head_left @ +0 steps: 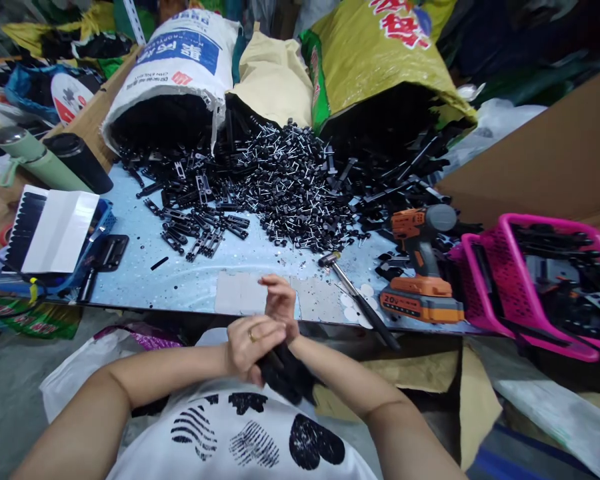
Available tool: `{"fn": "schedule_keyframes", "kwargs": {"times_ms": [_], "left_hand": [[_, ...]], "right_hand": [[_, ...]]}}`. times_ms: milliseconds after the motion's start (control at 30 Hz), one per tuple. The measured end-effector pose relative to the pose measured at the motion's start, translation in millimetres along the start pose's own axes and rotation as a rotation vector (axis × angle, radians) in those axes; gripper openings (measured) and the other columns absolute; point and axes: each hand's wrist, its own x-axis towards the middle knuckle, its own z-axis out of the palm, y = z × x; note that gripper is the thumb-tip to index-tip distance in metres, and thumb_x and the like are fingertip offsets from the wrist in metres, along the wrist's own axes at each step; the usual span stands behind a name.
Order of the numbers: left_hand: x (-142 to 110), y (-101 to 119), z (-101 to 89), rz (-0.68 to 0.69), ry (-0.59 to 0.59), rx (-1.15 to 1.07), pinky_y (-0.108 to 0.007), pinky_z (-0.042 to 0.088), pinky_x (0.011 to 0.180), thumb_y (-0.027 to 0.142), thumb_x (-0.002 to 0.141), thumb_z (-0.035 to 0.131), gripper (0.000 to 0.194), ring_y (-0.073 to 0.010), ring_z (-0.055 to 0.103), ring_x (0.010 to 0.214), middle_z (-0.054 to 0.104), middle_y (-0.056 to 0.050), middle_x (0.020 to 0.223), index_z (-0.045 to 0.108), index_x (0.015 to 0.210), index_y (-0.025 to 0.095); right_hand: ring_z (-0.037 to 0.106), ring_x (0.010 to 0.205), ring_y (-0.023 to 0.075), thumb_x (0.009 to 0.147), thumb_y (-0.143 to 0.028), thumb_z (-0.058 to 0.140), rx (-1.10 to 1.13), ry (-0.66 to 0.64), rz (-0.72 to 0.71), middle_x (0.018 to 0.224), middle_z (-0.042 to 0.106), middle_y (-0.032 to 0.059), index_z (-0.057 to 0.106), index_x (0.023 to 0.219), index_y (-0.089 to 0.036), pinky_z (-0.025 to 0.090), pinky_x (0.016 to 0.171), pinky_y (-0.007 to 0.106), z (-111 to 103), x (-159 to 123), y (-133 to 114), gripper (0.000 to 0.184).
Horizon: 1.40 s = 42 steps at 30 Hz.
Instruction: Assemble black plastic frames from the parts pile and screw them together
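My left hand (253, 343), with a ring on one finger, is curled against the base of my right hand in front of my chest. Under its fingers hangs a dark black item (287, 377), blurred, possibly a glove; its exact kind is unclear. My right hand (281, 303) is raised just beyond, palm turned inward, its fingers bent and partly apart with nothing seen in them. Both hands are at the table's near edge, close to a pale flat patch (240, 292). A hammer (355, 293) lies to their right.
On the blue table (130, 267) is a heap of black parts with metal pins (295, 187), spilling near open sacks (190, 60). An orange cordless drill (420, 267) stands right, beside pink baskets (525, 280). At left are a blue basket (107, 220), a black tumbler (77, 160) and a green bottle (40, 160).
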Motion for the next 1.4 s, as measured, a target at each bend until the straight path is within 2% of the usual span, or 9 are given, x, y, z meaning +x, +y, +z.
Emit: {"fn": "schedule_keyframes", "kwargs": {"times_ms": [167, 300, 433, 600, 733, 900, 1100, 1233, 1400], "left_hand": [[19, -71, 4.7, -0.299, -0.269, 0.383, -0.036, 0.044, 0.083, 0.077, 0.076, 0.031, 0.082, -0.0278, 0.058, 0.095, 0.061, -0.018, 0.103, 0.054, 0.127, 0.017], [61, -133, 4.2, -0.338, -0.399, 0.555, -0.035, 0.041, 0.080, 0.066, 0.080, 0.043, 0.074, -0.0298, 0.056, 0.095, 0.060, -0.021, 0.101, 0.052, 0.128, 0.011], [102, -165, 6.4, -0.403, -0.346, 0.626, -0.039, 0.040, 0.084, 0.061, 0.081, 0.050, 0.072, -0.0327, 0.052, 0.102, 0.058, -0.024, 0.106, 0.050, 0.127, 0.006], [106, -162, -6.3, -0.315, -0.212, 0.636, -0.046, 0.030, 0.099, 0.051, 0.087, 0.047, 0.059, -0.0315, 0.044, 0.116, 0.053, -0.020, 0.119, 0.045, 0.130, 0.009], [93, -177, -44.9, -0.477, -0.100, 0.653, -0.043, 0.036, 0.095, 0.040, 0.091, 0.044, 0.045, -0.0293, 0.045, 0.113, 0.054, -0.018, 0.117, 0.048, 0.126, 0.013], [103, -230, -100.8, -0.852, 0.037, 0.774, -0.041, 0.039, 0.090, 0.035, 0.090, 0.042, 0.038, -0.0317, 0.047, 0.108, 0.055, -0.020, 0.108, 0.057, 0.110, 0.007], [133, -265, -108.0, -1.129, 0.026, 0.783, -0.039, 0.043, 0.083, 0.027, 0.084, 0.050, 0.033, -0.0332, 0.051, 0.103, 0.057, -0.024, 0.105, 0.059, 0.102, 0.002], [123, -256, -115.9, -1.028, 0.174, 0.811, -0.042, 0.041, 0.087, 0.022, 0.083, 0.048, 0.028, -0.0331, 0.051, 0.106, 0.057, -0.022, 0.105, 0.057, 0.102, 0.003], [85, -214, -129.5, -0.619, 0.498, 0.579, -0.033, 0.042, 0.092, 0.032, 0.087, 0.051, 0.028, -0.0224, 0.055, 0.104, 0.059, -0.012, 0.106, 0.051, 0.108, 0.014]], "right_hand": [[0.049, 0.107, 0.0256, 0.090, -0.056, 0.029, -0.211, -0.113, -0.120, 0.109, 0.055, 0.0129, 0.050, 0.106, -0.019, 0.039, 0.092, 0.043, -32, 106, 69, 0.045], [0.049, 0.101, 0.0243, 0.094, -0.043, 0.029, -0.600, -0.195, -0.061, 0.106, 0.057, 0.0147, 0.053, 0.108, -0.014, 0.038, 0.089, 0.039, -38, 205, 114, 0.040], [0.045, 0.104, 0.0257, 0.093, -0.035, 0.036, -0.791, -0.415, -0.194, 0.114, 0.055, 0.0146, 0.053, 0.114, -0.013, 0.036, 0.088, 0.038, 6, 274, 126, 0.034], [0.042, 0.107, 0.0272, 0.092, -0.018, 0.031, -0.946, -0.569, -0.342, 0.115, 0.055, 0.0169, 0.053, 0.113, -0.011, 0.033, 0.086, 0.040, 72, 328, 132, 0.031], [0.043, 0.106, 0.0272, 0.092, -0.012, 0.026, -1.016, -0.548, -0.325, 0.109, 0.056, 0.0182, 0.057, 0.106, -0.009, 0.029, 0.089, 0.044, 103, 352, 145, 0.034], [0.046, 0.103, 0.0291, 0.094, -0.019, 0.028, -1.080, -0.428, -0.265, 0.102, 0.057, 0.0187, 0.060, 0.100, -0.008, 0.030, 0.086, 0.048, 115, 359, 155, 0.034], [0.048, 0.102, 0.0287, 0.084, -0.024, 0.050, -1.206, -0.584, -0.383, 0.101, 0.059, 0.0167, 0.059, 0.104, -0.009, 0.032, 0.087, 0.043, 104, 358, 148, 0.026], [0.054, 0.094, 0.0246, 0.077, -0.026, 0.060, -1.248, -0.748, -0.358, 0.108, 0.057, 0.0159, 0.058, 0.111, -0.012, 0.032, 0.087, 0.040, 99, 355, 143, 0.037], [0.053, 0.098, 0.0274, 0.074, -0.040, 0.065, -1.263, -0.827, -0.344, 0.109, 0.057, 0.0165, 0.063, 0.096, -0.012, 0.033, 0.087, 0.041, 95, 355, 138, 0.036]]}}
